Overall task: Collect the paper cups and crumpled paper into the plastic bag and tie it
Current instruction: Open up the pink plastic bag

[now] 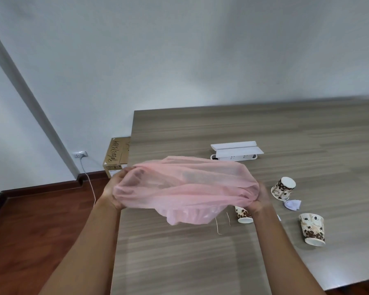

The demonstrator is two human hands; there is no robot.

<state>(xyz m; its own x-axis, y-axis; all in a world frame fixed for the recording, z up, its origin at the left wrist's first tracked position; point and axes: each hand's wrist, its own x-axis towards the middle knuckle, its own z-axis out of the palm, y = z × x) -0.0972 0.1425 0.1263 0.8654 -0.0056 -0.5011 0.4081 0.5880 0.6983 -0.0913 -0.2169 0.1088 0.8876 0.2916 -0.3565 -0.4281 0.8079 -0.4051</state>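
A thin pink plastic bag [185, 188] is stretched wide between both hands above the table. My left hand [115, 190] grips its left side, with the fingers showing through the film. My right hand [262, 201] grips its right side. Three paper cups with a coffee-bean print stand upside down on the table: one [284, 188] right of the bag, one [312, 228] nearer the front right, and one [244, 215] partly hidden behind my right wrist. A crumpled piece of white paper [292, 204] lies between the two right cups.
The grey wood-grain table [264, 128] reaches to the wall. A white power strip box [235, 151] sits behind the bag. Thin strings [218, 225] lie on the table under the bag. A cardboard box [116, 157] and a cable stand on the floor left of the table.
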